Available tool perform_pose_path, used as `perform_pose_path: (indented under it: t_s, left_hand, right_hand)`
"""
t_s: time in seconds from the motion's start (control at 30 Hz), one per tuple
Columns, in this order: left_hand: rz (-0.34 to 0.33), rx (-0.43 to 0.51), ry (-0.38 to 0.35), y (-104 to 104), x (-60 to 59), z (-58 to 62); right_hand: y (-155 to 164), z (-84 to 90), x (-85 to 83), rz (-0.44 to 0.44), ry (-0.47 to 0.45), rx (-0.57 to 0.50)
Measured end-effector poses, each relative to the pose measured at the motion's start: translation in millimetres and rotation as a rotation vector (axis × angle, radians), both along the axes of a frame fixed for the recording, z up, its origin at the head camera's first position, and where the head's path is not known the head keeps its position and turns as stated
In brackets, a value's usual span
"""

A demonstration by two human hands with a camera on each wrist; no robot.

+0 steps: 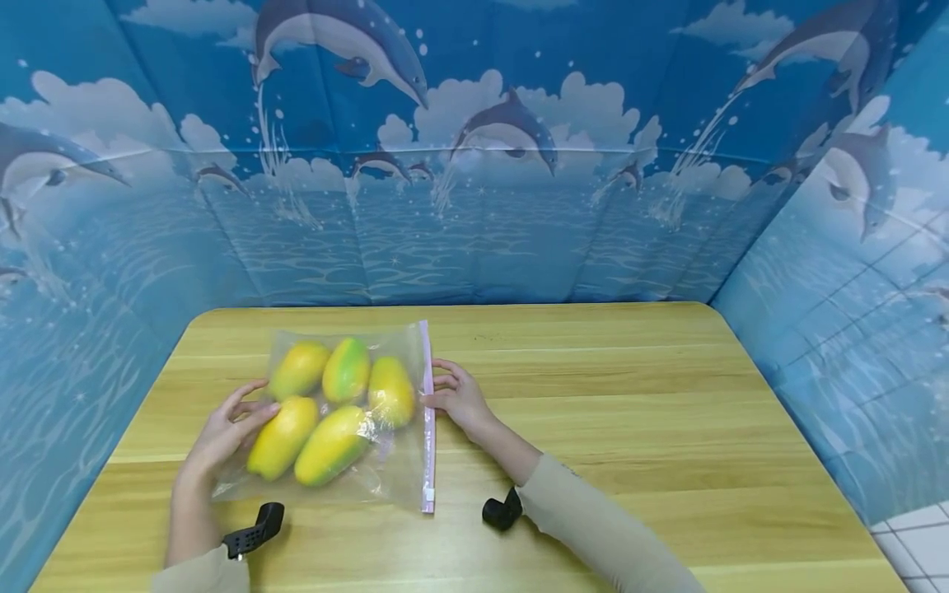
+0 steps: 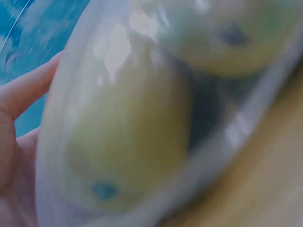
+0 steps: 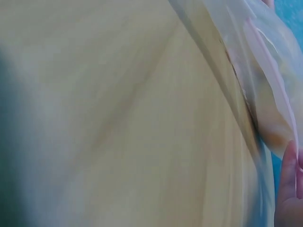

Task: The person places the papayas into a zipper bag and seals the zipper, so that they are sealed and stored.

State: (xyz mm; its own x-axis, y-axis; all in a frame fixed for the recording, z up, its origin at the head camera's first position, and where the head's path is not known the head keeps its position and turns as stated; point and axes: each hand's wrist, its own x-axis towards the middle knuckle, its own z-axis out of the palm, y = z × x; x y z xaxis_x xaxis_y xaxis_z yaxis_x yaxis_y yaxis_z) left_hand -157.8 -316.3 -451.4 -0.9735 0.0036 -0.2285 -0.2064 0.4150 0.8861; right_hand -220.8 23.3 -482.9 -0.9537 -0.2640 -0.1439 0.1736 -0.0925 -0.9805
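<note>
A clear slider zip bag with a pale purple zip strip along its right side holds several yellow-green mangoes. At the bag's left side is my left hand, thumb over the lower-left mango and fingers round the edge. In the left wrist view a mango shows blurred through the plastic, with the left hand beside it. My right hand pinches the zip strip near its middle. The right wrist view shows the right hand's fingertips at the pink-looking strip.
Beneath the bag lies a wood-grain table with rounded far corners. A blue dolphin-print curtain hangs behind it and along the sides. Black wrist-worn devices sit on both forearms. White floor tiles show at the lower right.
</note>
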Motion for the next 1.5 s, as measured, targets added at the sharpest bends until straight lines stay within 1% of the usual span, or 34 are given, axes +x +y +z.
perform_pose_path:
  t_s: [0.13,0.27,0.4,0.5,0.63,0.77,0.83,0.9,1.07,1.1,1.23,1.3,1.33,1.43,1.5]
  left_hand:
    - [-0.005,0.047,0.018,24.3,-2.1,-3.0]
    - [0.001,0.068,0.009,52.7,-2.1,-6.4]
    - [0.036,0.121,-0.005,85.7,-0.2,-10.5]
    - [0.067,0.157,0.016,110.3,2.9,-13.8]
    - [0.096,0.171,0.048,138.9,7.3,-17.4]
    - [0.102,0.188,0.064,160.7,8.7,-20.4]
    - [0.093,0.205,0.065,168.7,9.1,-20.5]
    - [0.082,0.23,0.062,175.7,10.2,-17.6]
    - [0.053,0.267,0.06,192.5,19.4,3.3]
    - [0.048,0.266,0.063,195.2,21.1,6.7]
    - [0.044,0.279,0.079,200.9,17.4,-7.3]
    - [0.043,0.285,0.084,202.9,16.3,-11.7]
    - [0.044,0.286,0.086,204.0,16.3,-12.7]
    - [0.038,0.282,0.083,207.6,21.7,-0.3]
    - [0.038,0.274,0.086,209.1,23.6,3.1]
  right_hand:
    - [28.3,-0.2,-1.5,-0.005,-0.022,0.005]
    - [59.4,1.8,0.0,-0.005,-0.039,0.052]
    - [91.0,3.8,3.0,-0.008,-0.044,0.068]
    - [113.0,4.4,5.5,-0.008,-0.045,0.074]
    - [140.2,3.9,8.4,0.003,-0.055,0.089]
    - [163.9,1.9,10.7,0.02,-0.046,0.111]
    - [174.1,0.9,11.7,0.025,-0.044,0.119]
    - [183.0,0.4,13.0,0.025,-0.05,0.117]
    - [200.5,0.4,16.3,0.036,-0.066,0.106]
    - [202.1,3.1,17.8,0.039,-0.067,0.108]
    - [212.0,2.8,19.9,0.028,-0.069,0.112]
    - [215.2,2.6,20.7,0.02,-0.068,0.12]
    - [217.4,-0.2,19.9,0.014,-0.066,0.124]
    - [218.3,0.2,20.6,0.009,-0.07,0.129]
    - [218.0,0.4,20.8,0.004,-0.075,0.128]
